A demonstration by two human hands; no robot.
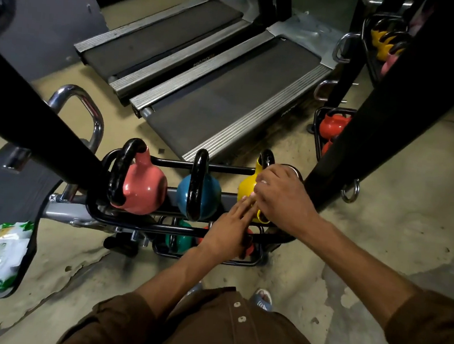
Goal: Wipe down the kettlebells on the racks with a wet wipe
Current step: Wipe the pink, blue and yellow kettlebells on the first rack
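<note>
A black rack holds a pink kettlebell, a blue kettlebell and a yellow kettlebell on its upper row. My right hand lies over the yellow kettlebell, fingers curled on its body. My left hand reaches in from below with fingers straight, touching the yellow kettlebell's lower side next to my right hand. No wipe shows in either hand; the palms are hidden. Below, a green kettlebell and a red one sit on the lower row.
A green and white wet wipe pack lies on a dark bench pad at the left. Two treadmills stand beyond the rack. A black post rises at the right, with another rack of red kettlebells behind it.
</note>
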